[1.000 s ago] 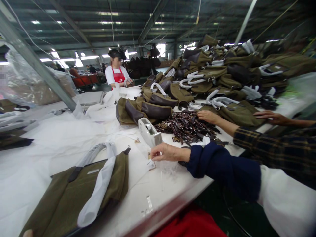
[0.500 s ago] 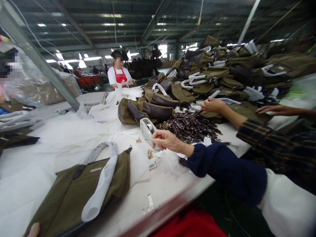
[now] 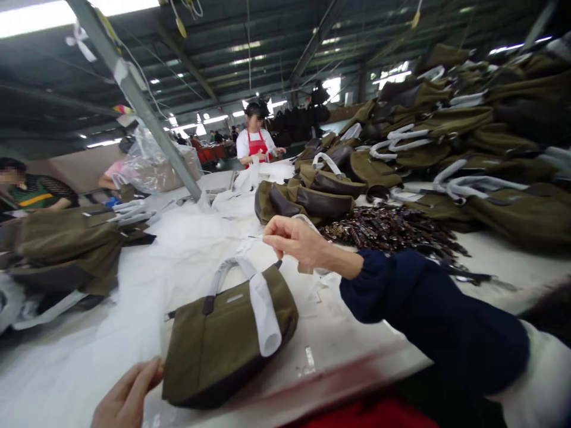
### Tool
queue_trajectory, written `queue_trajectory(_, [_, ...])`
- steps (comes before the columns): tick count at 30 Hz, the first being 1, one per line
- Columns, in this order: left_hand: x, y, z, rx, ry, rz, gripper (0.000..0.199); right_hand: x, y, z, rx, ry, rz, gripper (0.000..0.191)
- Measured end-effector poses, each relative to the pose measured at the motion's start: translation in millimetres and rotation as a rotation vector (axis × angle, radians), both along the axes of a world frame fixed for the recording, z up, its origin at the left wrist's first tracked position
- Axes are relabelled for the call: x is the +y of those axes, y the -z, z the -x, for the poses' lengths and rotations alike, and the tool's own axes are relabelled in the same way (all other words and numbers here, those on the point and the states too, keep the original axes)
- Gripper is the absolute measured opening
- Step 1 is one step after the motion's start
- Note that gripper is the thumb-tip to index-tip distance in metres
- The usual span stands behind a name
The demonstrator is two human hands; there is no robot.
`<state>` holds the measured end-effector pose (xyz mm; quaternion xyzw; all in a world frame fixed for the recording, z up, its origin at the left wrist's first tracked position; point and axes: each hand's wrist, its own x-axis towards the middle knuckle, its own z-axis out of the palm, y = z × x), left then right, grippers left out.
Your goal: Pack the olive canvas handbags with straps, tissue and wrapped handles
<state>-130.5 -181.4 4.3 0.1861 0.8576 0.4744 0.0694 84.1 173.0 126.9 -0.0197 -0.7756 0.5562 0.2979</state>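
Olive bags (image 3: pixel 66 238) lie at far left. Next, the left hand (image 3: pixel 127 395) has fingertips at the left edge of a handbag (image 3: pixel 209 345) on the table (image 3: pixel 343 330); I cannot tell if they grip it. By its top right corner, the right hand (image 3: pixel 303 238) has thumb and forefinger close together, contents unclear. Further right, dark straps (image 3: pixel 397 229) lie heaped.

Roof (image 3: pixel 276 21): dark, ribbed, is spanning the hall; a steel beam (image 3: pixel 317 40) is running slantwise beneath. Strip light (image 3: pixel 80 13): white, is glowing at upper left; smaller lamps (image 3: pixel 216 119) are shining farther back. Window (image 3: pixel 332 89): bright, is gleaming beyond. Pull cords (image 3: pixel 181 27): 2, yellow-ended, are hanging overhead. Post (image 3: pixel 145 113): 1, grey, is leaning across the left. Partition (image 3: pixel 75 172): brownish-grey, is standing behind it. Furniture (image 3: pixel 207 153): orange-red, type unclear, is sitting at the rear. Worktable (image 3: pixel 352 345): white-topped, is filling the foreground.
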Motion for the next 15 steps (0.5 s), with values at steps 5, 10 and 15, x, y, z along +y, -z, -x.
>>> queue_trajectory(5, [74.7, -48.7, 16.6, 0.122, 0.19, 0.077, 0.035, -34.0, 21.1, 84.6, -0.347, -0.108, 0.146, 0.013])
queue_trajectory(10, [156.2, -21.8, 43.7, 0.015, 0.298, 0.136, 0.018, -60.8, 65.0, 143.1, -0.576, -0.077, 0.103, 0.028])
queue_trajectory(15, [163.6, 13.6, 53.0, -0.139, 0.304, 0.081, 0.023, -61.5, 108.2, 158.5, -0.767, -0.011, 0.057, 0.022])
